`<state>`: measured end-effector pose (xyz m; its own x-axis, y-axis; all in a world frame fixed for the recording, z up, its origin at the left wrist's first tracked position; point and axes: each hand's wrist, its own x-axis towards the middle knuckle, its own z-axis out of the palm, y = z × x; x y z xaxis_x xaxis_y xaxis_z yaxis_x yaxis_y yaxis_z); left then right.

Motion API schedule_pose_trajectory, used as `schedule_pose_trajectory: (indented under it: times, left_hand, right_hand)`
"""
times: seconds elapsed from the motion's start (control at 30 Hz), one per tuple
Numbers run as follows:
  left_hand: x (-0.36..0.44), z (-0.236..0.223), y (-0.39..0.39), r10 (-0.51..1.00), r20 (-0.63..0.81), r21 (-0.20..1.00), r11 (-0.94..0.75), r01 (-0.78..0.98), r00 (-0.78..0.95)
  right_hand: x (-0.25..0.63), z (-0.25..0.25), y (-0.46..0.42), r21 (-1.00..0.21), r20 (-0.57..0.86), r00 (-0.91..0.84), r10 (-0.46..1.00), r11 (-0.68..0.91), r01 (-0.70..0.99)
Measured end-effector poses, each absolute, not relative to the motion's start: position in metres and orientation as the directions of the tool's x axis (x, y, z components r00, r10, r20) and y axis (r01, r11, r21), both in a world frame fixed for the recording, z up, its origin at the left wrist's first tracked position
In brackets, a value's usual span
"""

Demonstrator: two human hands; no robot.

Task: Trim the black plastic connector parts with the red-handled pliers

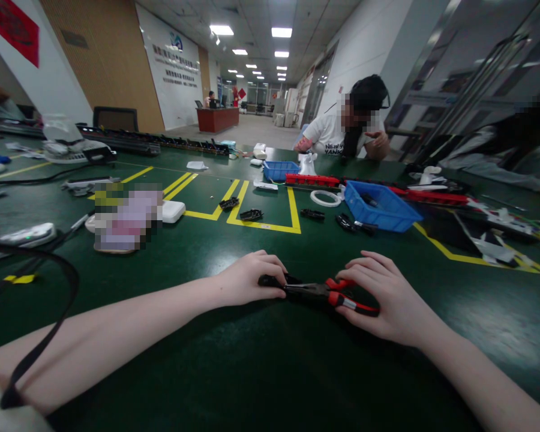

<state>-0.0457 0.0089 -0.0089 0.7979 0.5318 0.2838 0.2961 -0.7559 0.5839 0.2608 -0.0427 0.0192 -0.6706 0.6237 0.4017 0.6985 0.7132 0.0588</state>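
My left hand [257,277] is closed around a small black plastic part [270,281] just above the green table. Red-and-black needle-nose pliers [312,290] are gripped in my right hand [380,294], its fingers around the handles. The pliers point left, and their jaw tips meet the black part beside my left fingertips. Whether the jaws bite on the part, I cannot tell. Beyond my hands lie similar black parts [252,214], with another one [312,213] farther right. A pair of dark pieces [345,222] rests near the blue bin.
A blue bin [382,207] with dark pieces inside stands at the right, beside a white ring-shaped coil [325,198]. A smaller blue bin [281,170] is farther back near red strips [312,180]. At left are a blurred phone [128,222] and cables. A person [342,129] sits opposite.
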Motion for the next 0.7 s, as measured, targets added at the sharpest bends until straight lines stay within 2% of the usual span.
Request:
schedule_pose_trajectory:
  times: [0.7]
  left_hand:
    - [-0.0446, -0.0111, 0.0082, 0.548, 0.285, 0.599, -0.742, 0.3, 0.786]
  right_hand:
    - [0.258, 0.0185, -0.0467, -0.029, 0.365, -0.629, 0.687, 0.683, 0.73]
